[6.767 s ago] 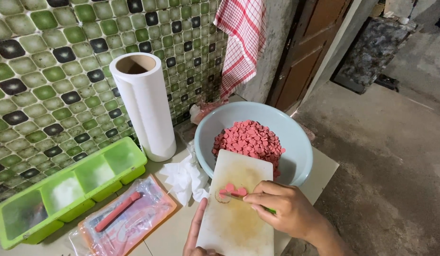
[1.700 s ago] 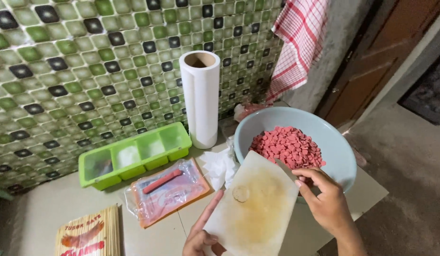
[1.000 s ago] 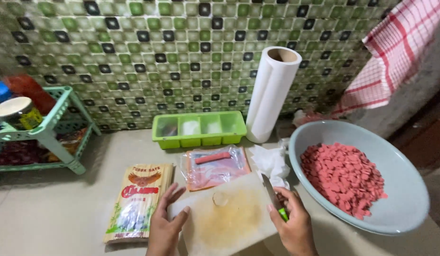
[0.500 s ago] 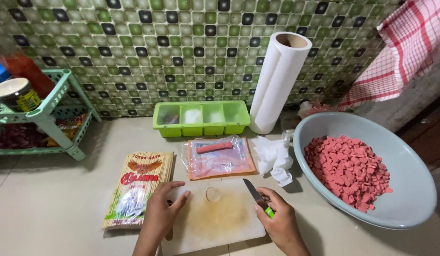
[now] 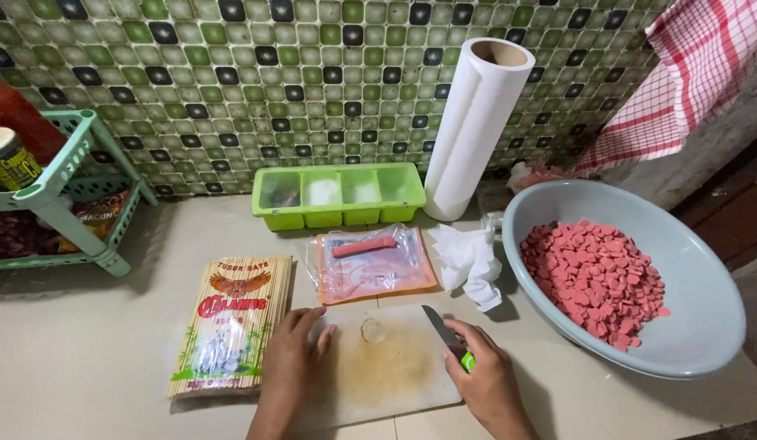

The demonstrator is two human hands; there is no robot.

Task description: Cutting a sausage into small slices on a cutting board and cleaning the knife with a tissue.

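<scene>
Resting flat, left hand [image 5: 295,358] is steadying the cutting board [image 5: 378,367], fingers spread; right hand [image 5: 486,383] is clamping a knife [image 5: 443,332], blade pointing up-left toward the sausage slice [image 5: 372,330].

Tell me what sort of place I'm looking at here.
Most likely a home kitchen counter set up for food prep. A green and black tiled wall backs it, the right hand holds a knife over a cutting board, and a grey bowl holds sliced pink sausage.
</scene>
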